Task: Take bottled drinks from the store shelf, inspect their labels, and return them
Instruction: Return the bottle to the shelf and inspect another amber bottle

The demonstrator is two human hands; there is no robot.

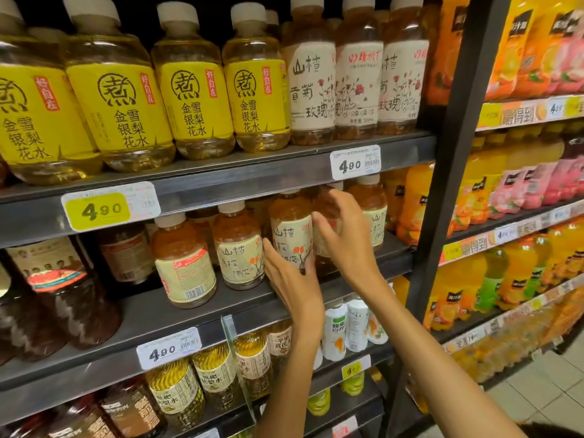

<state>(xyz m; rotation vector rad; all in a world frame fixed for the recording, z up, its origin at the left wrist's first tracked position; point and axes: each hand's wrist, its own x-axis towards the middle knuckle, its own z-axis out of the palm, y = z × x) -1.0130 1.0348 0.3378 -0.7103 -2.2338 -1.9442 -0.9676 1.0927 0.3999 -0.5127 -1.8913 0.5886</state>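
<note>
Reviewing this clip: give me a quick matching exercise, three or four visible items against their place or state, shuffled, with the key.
Items:
1. yellow-label bottles
2. left hand
3. right hand
4. yellow price tag

Places or states:
A. on the edge of the top shelf
B. holds a cream-label amber bottle low down
C. stand on the top shelf
D. holds the next bottle along

Pairs: 1-C, 2-B, 3-D, 4-A

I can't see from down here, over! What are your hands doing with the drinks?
Left hand holds amber hawthorn bottle on the middle shelf. Right hand grips the neighbouring bottle. More bottles crowd either side.
</note>
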